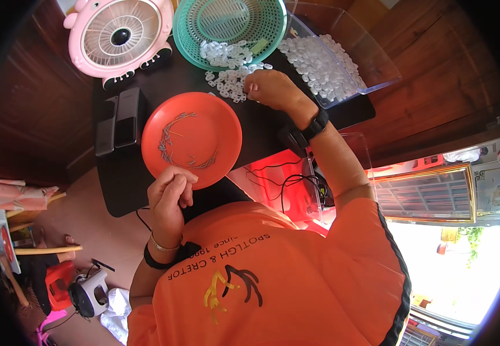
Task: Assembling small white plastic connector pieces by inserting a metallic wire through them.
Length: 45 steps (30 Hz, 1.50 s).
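My right hand is at the right side of a loose pile of small white plastic pieces on the dark table. Its fingers are curled together, and whatever they may pinch is hidden. Near the front rim of a round orange-red plate, my left hand is closed with thumb and fingers together. What it holds, if anything, is too small to tell. Small grey pin-like parts lie in a curved line inside the plate, mostly along its left and lower sides.
Behind the pile stands a green perforated basket with more white pieces. A clear plastic bin full of white pieces sits to its right. On the left are a pink fan and a dark folding phone-like device.
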Each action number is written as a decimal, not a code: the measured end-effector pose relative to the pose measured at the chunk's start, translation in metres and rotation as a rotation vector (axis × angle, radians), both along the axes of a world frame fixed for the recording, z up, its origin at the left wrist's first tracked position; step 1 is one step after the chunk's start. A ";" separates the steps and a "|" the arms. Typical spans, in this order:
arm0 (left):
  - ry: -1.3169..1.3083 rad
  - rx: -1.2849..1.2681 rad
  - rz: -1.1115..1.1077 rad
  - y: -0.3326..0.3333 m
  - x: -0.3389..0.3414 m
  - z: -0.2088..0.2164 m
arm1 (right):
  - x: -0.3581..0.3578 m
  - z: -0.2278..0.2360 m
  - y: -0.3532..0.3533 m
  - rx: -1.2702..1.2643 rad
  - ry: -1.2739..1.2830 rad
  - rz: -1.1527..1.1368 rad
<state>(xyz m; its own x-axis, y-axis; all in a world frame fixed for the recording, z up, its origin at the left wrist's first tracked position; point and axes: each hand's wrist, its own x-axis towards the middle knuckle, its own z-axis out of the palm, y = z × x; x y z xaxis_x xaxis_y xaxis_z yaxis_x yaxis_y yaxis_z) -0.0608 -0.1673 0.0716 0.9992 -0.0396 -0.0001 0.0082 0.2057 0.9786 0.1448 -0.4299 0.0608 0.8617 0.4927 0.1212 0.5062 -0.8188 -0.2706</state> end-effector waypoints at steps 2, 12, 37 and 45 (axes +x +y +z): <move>0.002 0.004 -0.001 -0.001 0.000 0.000 | 0.000 0.003 0.002 0.014 0.057 -0.022; -0.008 0.017 -0.031 -0.001 0.001 -0.002 | 0.000 0.010 -0.001 -0.007 0.087 -0.032; -0.048 0.224 -0.033 0.012 0.006 0.004 | -0.112 0.067 0.109 0.548 0.313 0.586; -0.098 0.303 -0.064 0.033 -0.004 0.000 | -0.120 0.066 0.133 0.507 0.243 0.657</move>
